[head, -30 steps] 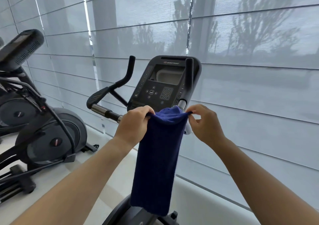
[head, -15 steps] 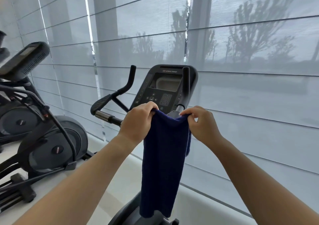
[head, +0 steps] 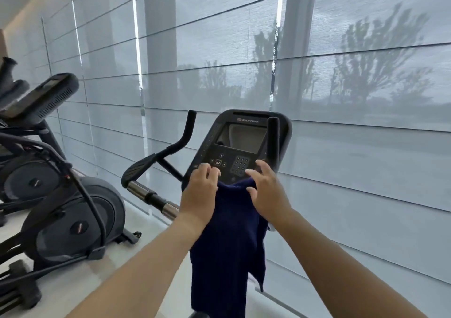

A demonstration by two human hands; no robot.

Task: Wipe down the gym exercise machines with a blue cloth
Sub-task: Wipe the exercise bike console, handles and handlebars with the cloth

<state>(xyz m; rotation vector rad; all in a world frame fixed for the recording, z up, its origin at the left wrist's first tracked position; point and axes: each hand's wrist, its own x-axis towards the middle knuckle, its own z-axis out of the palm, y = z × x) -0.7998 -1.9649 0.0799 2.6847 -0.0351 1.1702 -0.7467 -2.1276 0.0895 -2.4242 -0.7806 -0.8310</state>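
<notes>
A dark blue cloth [head: 227,244] hangs long and narrow in front of an exercise bike's black console [head: 241,137]. My left hand [head: 201,190] grips the cloth's top left edge, its fingertips against the console's lower buttons. My right hand [head: 266,190] holds the top right edge between thumb and fingers, the fingers spread near the keypad. The cloth's top lies bunched against the console's bottom rim. A black upright grip [head: 273,142] stands just right of the screen, and a curved left handlebar [head: 170,149] reaches out to the left.
Two black elliptical machines [head: 61,210] stand at the left on a pale floor. Grey roller blinds [head: 341,146] cover the window wall directly behind the bike. The bike's chrome crossbar [head: 151,195] runs left of my left wrist.
Both hands have lifted the cloth's top edge up from in front of the handlebar to the console's lower face. My view has tilted upward and the right fingers have spread.
</notes>
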